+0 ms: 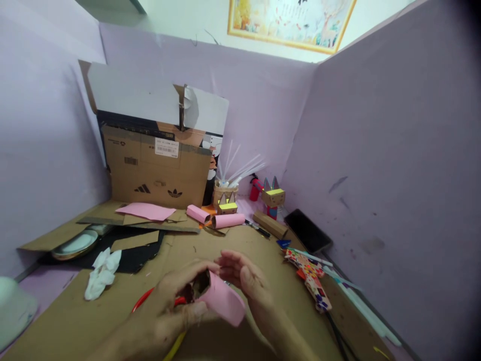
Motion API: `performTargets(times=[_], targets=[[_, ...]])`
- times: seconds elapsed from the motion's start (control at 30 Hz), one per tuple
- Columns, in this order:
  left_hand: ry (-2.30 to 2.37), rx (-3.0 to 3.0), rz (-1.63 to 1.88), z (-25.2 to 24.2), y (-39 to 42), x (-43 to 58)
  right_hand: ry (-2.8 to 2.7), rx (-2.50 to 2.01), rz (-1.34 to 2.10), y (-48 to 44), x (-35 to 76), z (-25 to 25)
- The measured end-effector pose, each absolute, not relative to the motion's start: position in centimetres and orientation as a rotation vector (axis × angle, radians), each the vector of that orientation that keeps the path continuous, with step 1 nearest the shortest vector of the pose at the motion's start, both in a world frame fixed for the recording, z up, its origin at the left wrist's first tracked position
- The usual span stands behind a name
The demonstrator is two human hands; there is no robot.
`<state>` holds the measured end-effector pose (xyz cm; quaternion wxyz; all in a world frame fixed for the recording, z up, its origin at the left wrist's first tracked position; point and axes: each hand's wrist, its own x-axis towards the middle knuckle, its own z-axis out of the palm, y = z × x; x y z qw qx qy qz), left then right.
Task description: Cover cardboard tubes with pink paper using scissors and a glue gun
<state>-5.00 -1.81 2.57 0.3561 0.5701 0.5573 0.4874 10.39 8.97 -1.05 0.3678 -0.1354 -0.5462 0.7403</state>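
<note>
My left hand [165,302] is closed around the near end of a cardboard tube [226,301] wrapped in pink paper. The tube is tilted, its brown open end facing up between thumb and fingers. On its other side my right hand [256,290] is open, fingers stretched out and close to the pink paper; whether the fingers touch it, I cannot tell. Partly hidden under my left hand lie a red curved piece [142,300] and a yellow strip [175,347]. Farther back rest two more pink tubes [228,220] and a pink sheet [146,211].
A large cardboard box [158,173] stands at the back left. Small cardboard cat figures [273,196], a cup of white sticks [225,189] and a pen [257,228] are behind. To the right lie a phone [308,230] and a floral glue gun [310,278]; crumpled tissue [102,273] lies left.
</note>
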Motion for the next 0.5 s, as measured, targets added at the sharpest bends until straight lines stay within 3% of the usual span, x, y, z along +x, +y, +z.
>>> performTargets(times=[0.17, 0.37, 0.5], targets=[[1.569, 1.596, 1.224, 1.7, -2.1, -4.9, -1.561, -0.252, 2.327, 8.3, 10.9, -0.3], [1.805, 1.558, 1.218, 2.4, -1.6, -5.2, -1.458, -0.329, 2.295, 8.3, 10.5, -0.5], [2.109, 1.662, 0.842, 0.8, -2.6, -7.5, -1.246, -0.419, 2.252, 8.9, 10.2, -0.7]])
